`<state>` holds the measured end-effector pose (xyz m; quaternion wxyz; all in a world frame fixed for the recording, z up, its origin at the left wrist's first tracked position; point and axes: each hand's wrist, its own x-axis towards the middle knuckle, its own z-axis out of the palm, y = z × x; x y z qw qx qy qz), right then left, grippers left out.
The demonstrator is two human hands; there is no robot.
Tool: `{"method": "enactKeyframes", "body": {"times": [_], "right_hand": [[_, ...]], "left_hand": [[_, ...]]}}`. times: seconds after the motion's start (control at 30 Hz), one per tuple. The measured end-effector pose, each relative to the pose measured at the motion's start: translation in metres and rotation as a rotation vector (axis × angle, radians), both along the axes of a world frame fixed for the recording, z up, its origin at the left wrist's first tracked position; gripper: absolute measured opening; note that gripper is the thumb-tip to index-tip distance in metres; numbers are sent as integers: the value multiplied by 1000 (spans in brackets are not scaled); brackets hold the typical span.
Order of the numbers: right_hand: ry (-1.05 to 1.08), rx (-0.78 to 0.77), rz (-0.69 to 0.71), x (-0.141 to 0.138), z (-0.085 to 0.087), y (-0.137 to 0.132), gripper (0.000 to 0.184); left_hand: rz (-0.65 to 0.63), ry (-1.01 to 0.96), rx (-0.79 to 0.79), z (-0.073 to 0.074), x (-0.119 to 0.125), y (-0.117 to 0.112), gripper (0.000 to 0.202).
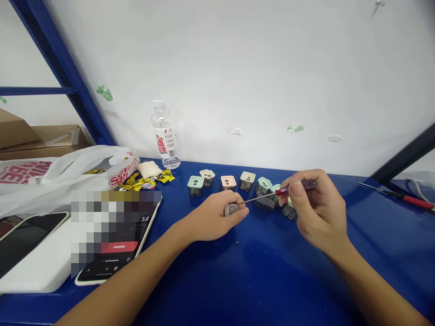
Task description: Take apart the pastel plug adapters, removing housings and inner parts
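Our right hand (316, 210) grips a slim screwdriver (260, 198) in closed fingers, its shaft lying nearly level and pointing left to the small grey cartridge (231, 209) pinched in the closed fingers of our left hand (214, 216).

The bench top (217, 280) is smooth, semi-gloss blue paint. Across its middle, a row of small cases (247, 181) shows matt pastel plastic caps over dark translucent bodies. At its back edge stands a smooth, clear plastic bottle (165, 136); at its left end lies a thin, crinkled white plastic bag (68, 181). Over its right side, a screwdriver (307, 184) joins a bright steel shaft to a glossy translucent plastic handle.
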<state>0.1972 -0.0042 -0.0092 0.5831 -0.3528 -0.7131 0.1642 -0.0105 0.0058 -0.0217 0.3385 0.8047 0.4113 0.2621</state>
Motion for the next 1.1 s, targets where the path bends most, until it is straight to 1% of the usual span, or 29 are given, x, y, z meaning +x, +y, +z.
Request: {"method": "enactKeyframes", "body": {"times": [0.17, 0.53, 0.77, 0.97, 1.1], "right_hand": [[16, 3, -14, 1, 0, 0, 8], [21, -16, -41, 3, 0, 1, 14], [32, -5, -6, 3, -1, 2, 12], [-36, -41, 24, 6, -2, 2, 11], [-70, -55, 47, 6, 1, -3, 10]], "left_hand": [[13, -21, -34, -1, 1, 1, 33], [-5, -31, -10, -2, 0, 2, 31], [-15, 11, 12, -2, 0, 2, 28], [-29, 40, 38, 1, 1, 2, 27], [-37, 67, 91, 2, 2, 0, 26]]}}
